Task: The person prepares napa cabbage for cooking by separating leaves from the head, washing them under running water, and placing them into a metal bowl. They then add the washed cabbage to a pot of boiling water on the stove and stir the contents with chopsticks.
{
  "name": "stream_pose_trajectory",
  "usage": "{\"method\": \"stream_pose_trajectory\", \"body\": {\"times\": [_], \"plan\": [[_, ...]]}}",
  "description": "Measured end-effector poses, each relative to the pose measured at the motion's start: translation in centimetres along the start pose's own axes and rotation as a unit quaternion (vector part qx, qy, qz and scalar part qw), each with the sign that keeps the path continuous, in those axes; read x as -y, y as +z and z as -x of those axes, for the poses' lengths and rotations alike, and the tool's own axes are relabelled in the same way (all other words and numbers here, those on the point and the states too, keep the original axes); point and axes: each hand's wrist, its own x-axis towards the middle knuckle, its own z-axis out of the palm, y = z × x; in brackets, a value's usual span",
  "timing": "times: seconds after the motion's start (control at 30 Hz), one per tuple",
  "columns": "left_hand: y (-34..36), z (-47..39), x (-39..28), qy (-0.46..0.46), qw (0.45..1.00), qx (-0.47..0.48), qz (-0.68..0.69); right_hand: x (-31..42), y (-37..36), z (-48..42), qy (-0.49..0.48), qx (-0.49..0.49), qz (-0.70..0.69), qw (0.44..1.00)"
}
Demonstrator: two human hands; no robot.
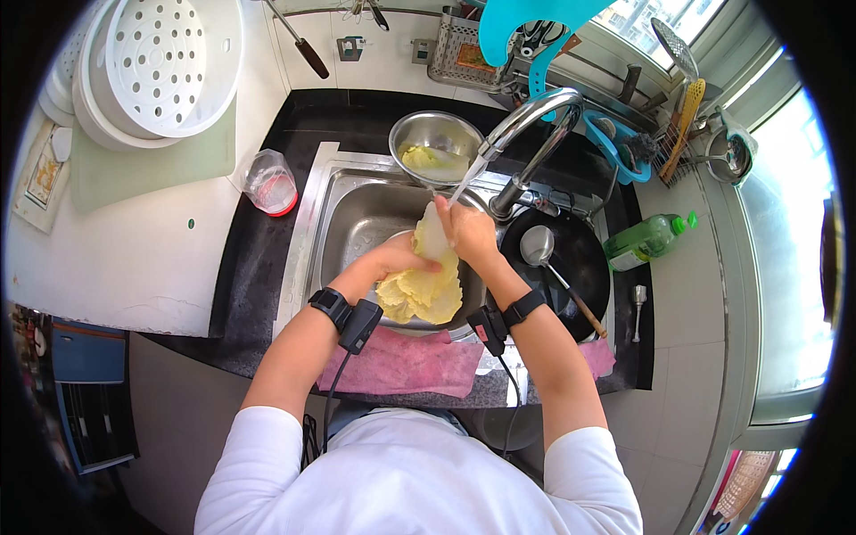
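Observation:
My left hand (401, 257) grips a yellow, frilly cabbage leaf (424, 291) over the stainless steel sink (348, 221), its thumb across the pale rib. At the leaf's upper end is my right hand (468, 227), its fingers closed around the rib. Water runs from the curved chrome faucet (535, 114) onto my right hand. Behind the sink stands a steel bowl (458, 130) with pieces of yellow-green leaf (424, 160) inside. Part of a round vessel shows beneath the leaf, mostly hidden.
Right of the sink, a black wok (582, 247) holds a ladle (537, 246). Beyond it lies a green detergent bottle (645, 242). A clear plastic container (269, 184) stands at left, near white perforated steamer baskets (164, 67). A pink cloth (408, 368) covers part of the front edge.

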Motion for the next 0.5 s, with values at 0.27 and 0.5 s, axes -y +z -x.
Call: {"method": "stream_pose_trajectory", "body": {"times": [0.27, 0.5], "plan": [[0.5, 0.7, -0.5, -0.019, 0.997, 0.005, 0.075, -0.4, -0.9, -1.3, -0.039, 0.007, -0.105, 0.994], [-0.5, 1.3, 0.9, -0.021, 0.998, 0.001, 0.064, -4.5, -3.0, -5.1, 0.065, -0.165, -0.218, 0.960]]}}
